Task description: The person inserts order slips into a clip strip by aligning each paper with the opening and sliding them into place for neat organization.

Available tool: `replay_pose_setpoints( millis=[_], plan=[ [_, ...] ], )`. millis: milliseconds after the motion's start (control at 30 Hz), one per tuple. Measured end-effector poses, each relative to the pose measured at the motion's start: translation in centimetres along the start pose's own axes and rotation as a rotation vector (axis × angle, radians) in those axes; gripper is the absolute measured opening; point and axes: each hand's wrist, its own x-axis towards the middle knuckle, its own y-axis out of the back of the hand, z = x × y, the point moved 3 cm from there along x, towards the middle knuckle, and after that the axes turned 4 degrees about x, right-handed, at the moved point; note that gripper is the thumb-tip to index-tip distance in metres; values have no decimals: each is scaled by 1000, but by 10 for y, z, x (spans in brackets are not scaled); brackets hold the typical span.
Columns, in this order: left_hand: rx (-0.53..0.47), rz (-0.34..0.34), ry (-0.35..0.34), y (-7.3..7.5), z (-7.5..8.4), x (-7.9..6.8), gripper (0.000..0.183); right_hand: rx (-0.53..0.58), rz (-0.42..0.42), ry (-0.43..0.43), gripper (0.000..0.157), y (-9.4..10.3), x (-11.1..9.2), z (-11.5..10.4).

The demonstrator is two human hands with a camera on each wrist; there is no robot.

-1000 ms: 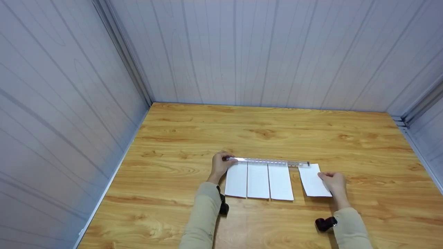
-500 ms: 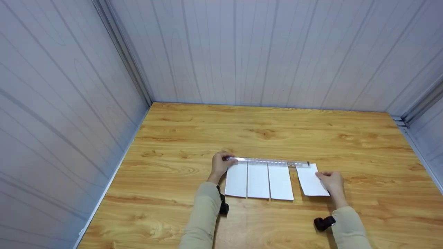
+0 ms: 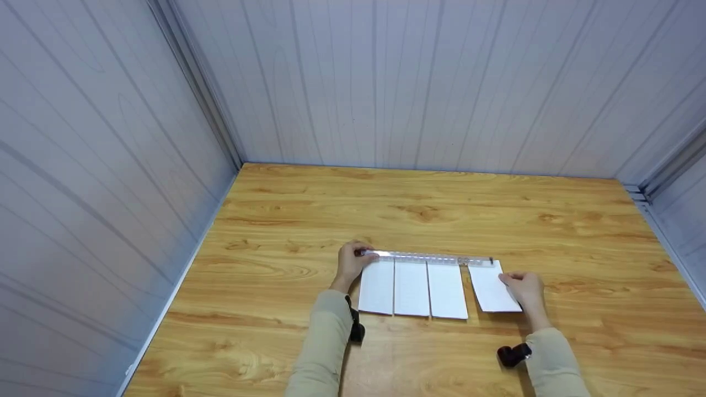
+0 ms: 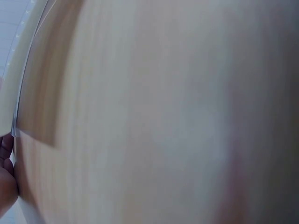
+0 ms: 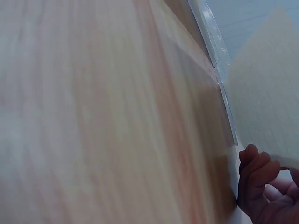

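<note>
In the head view, my left hand point(image 3: 352, 263) pinches the left end of a clear plastic ruler point(image 3: 424, 258). Under the ruler's near edge, three white paper sheets point(image 3: 412, 289) lie side by side with thin gaps between them. My right hand point(image 3: 525, 289) pinches the right edge of another white sheet point(image 3: 492, 289), tilted slightly, its top overlapping the ruler's right end. A narrow strip of table separates this sheet from the row. In the right wrist view, curled fingers point(image 5: 259, 170) grip the sheet point(image 5: 266, 93) beside the ruler point(image 5: 219, 56). The left wrist view catches only part of the left hand point(image 4: 7, 186).
The wood-grain table point(image 3: 419, 212) extends behind and in front of the sheets. Pale panel walls point(image 3: 353, 82) rise at its back and sides. A black wrist camera point(image 3: 514, 354) sits at the right sleeve, another point(image 3: 357, 328) at the left.
My right hand has slid its sheet a little to the left, narrowing the gap to the row. The left hand, the ruler and the three sheets have stayed put.
</note>
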Motion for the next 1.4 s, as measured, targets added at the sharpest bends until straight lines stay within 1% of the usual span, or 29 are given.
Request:
replay_pose_setpoints(
  millis=[33, 100, 300, 667, 800, 1000, 1133, 1233, 1400],
  plan=[
    [3, -3, 15, 0, 0, 0, 16, 3, -3, -3, 43, 0, 0, 0],
    [18, -5, 24, -2, -10, 2, 16, 0, -6, -4, 43, -1, 0, -1],
    [49, 0, 38, -3, -10, 2, 16, -3, -8, -4, 42, -3, 0, -1],
    [45, 4, 15, -3, -10, 2, 16, -12, 10, 13, 40, -7, -2, -3],
    [49, 12, 4, -3, -10, 3, 16, -14, 14, 30, 37, -8, -2, -4],
    [50, 13, 6, -3, -12, 3, 16, -5, 23, 42, 36, -9, -3, -6],
    [49, 17, -4, -3, -10, 2, 17, 2, 28, 69, 35, -10, -4, -7],
    [51, 16, 2, -3, -10, 2, 17, 7, 29, 90, 34, -10, -5, -8],
    [65, 11, 7, -3, -11, 3, 17, 2, 29, 89, 34, -11, -4, -8]
  ],
)
